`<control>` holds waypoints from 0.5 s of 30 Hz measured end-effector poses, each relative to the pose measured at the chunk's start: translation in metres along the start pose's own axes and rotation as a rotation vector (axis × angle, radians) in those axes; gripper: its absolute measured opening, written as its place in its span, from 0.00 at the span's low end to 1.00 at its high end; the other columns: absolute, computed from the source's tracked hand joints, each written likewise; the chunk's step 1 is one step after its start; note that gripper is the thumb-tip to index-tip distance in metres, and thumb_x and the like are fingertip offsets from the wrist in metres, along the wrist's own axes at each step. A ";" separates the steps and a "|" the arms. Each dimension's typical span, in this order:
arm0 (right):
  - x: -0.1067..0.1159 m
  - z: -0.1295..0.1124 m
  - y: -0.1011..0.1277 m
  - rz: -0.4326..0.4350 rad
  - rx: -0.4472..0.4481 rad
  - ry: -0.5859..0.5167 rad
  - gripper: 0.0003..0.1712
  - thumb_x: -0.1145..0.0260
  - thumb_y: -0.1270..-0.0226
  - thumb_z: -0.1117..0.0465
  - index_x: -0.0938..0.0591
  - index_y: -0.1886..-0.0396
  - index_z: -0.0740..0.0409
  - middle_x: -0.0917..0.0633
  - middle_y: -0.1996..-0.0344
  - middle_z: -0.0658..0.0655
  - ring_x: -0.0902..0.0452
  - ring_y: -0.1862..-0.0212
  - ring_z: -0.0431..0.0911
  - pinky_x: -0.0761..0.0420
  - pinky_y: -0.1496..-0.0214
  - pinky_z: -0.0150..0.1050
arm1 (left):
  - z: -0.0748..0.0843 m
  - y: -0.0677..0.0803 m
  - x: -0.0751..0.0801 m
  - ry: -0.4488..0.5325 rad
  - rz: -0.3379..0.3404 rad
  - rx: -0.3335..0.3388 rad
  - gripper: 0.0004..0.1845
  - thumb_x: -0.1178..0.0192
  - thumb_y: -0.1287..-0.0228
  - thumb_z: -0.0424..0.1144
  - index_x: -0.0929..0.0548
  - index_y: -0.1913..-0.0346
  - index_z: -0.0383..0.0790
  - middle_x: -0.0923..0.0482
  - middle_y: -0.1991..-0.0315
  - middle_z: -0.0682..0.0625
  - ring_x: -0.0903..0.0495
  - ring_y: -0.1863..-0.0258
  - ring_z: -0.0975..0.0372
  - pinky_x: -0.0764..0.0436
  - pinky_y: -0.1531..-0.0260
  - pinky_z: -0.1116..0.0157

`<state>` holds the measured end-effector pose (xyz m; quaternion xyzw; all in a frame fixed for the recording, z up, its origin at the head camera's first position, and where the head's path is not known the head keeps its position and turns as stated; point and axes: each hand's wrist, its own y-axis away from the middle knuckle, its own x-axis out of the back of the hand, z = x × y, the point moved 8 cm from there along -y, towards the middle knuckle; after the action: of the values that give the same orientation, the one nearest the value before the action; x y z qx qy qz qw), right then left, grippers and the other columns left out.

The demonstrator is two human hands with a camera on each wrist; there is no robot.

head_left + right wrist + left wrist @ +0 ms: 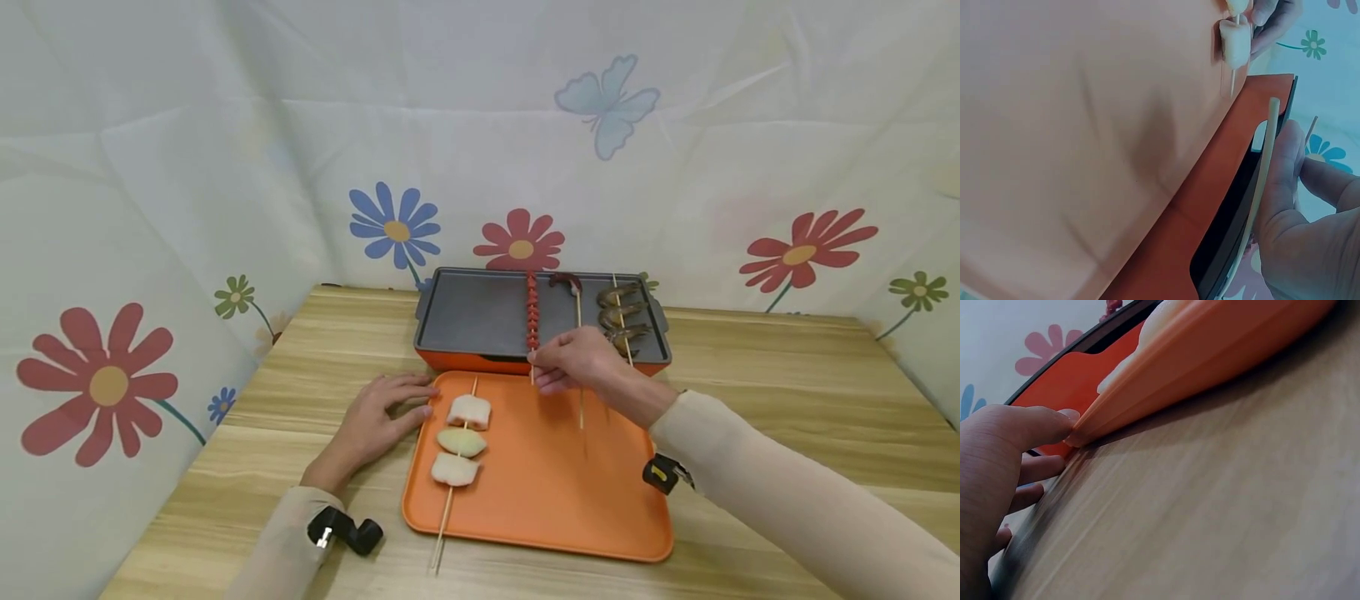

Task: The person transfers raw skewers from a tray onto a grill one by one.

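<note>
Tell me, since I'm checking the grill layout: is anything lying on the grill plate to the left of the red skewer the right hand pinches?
Nothing visible. The right hand pinches the red skewer, which already lies on the grill plate. The plate's left part is bare; the dark skewer and shrimp skewer lie to the right.

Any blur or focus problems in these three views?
Head view: sharp, slight motion blur at the right hand. Left wrist view: table smeared near the lens, tray edge soft. Right wrist view: tray washed out, thumb and skewer stick soft.
</note>
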<state>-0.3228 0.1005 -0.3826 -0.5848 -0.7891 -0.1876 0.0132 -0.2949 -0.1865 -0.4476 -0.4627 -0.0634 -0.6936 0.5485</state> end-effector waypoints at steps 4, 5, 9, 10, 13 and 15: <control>-0.002 0.000 -0.001 0.007 -0.005 0.003 0.14 0.35 0.20 0.64 0.13 0.51 0.75 0.11 0.69 0.61 0.10 0.66 0.50 0.12 0.50 0.51 | 0.000 0.001 0.001 -0.002 0.001 0.006 0.16 0.28 0.30 0.41 0.09 0.42 0.46 0.18 0.34 0.42 0.24 0.32 0.44 0.44 0.27 0.30; -0.002 0.000 -0.001 0.009 -0.005 0.003 0.14 0.34 0.20 0.64 0.13 0.51 0.75 0.11 0.70 0.61 0.10 0.66 0.49 0.12 0.50 0.52 | 0.000 0.001 0.001 -0.002 0.000 0.008 0.16 0.28 0.30 0.41 0.09 0.41 0.46 0.18 0.34 0.42 0.24 0.32 0.44 0.44 0.27 0.30; -0.003 -0.001 0.000 0.027 0.011 0.046 0.12 0.33 0.22 0.66 0.13 0.52 0.74 0.10 0.68 0.61 0.10 0.67 0.50 0.11 0.51 0.53 | 0.000 0.001 0.001 -0.008 -0.004 0.019 0.16 0.28 0.30 0.41 0.09 0.41 0.46 0.18 0.34 0.43 0.24 0.31 0.44 0.44 0.27 0.31; -0.004 -0.002 0.001 0.030 0.020 0.066 0.11 0.32 0.23 0.66 0.13 0.53 0.74 0.10 0.67 0.61 0.09 0.66 0.51 0.11 0.51 0.53 | 0.000 0.001 0.001 -0.008 -0.006 0.022 0.16 0.28 0.30 0.42 0.09 0.41 0.46 0.18 0.34 0.43 0.24 0.31 0.44 0.44 0.27 0.32; -0.007 -0.004 0.003 0.038 0.051 0.123 0.08 0.31 0.25 0.69 0.13 0.55 0.72 0.09 0.65 0.62 0.09 0.66 0.54 0.11 0.52 0.53 | 0.001 0.000 0.001 -0.006 -0.005 0.022 0.16 0.28 0.30 0.42 0.09 0.41 0.46 0.18 0.34 0.43 0.24 0.31 0.44 0.43 0.26 0.33; -0.009 -0.006 0.004 0.038 0.069 0.147 0.06 0.31 0.26 0.69 0.14 0.56 0.71 0.09 0.62 0.64 0.09 0.64 0.56 0.10 0.53 0.52 | 0.002 0.000 0.001 -0.004 -0.004 0.019 0.16 0.28 0.30 0.41 0.09 0.41 0.46 0.18 0.34 0.43 0.24 0.32 0.44 0.43 0.27 0.33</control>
<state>-0.3171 0.0912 -0.3782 -0.5837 -0.7806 -0.2022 0.0949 -0.2938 -0.1864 -0.4458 -0.4588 -0.0717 -0.6931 0.5513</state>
